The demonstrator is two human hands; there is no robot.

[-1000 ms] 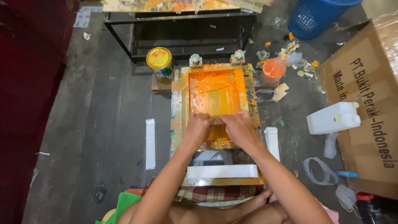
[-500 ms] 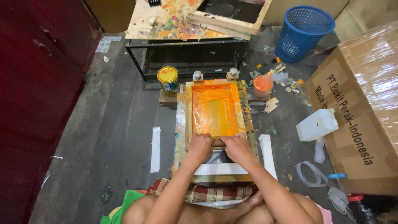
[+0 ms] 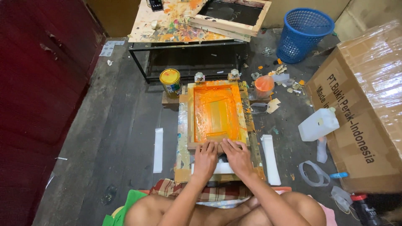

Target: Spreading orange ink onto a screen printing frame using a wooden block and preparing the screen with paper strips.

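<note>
A wooden screen-printing frame coated in orange ink lies flat on a paint-stained board on the floor. My left hand and my right hand rest side by side at the frame's near edge, fingers curled over a squeegee that they mostly hide. A white strip lies under my hands on the board.
A yellow-lidded paint can stands at the frame's far left, an orange cup at the far right. A white jug, a large cardboard box, a blue basket and a paint-splattered table surround it. White strips lie on the floor.
My two hands have drawn back together from the middle of the orange screen to its near edge. The camera has tilted up, showing more of the table and basket.
</note>
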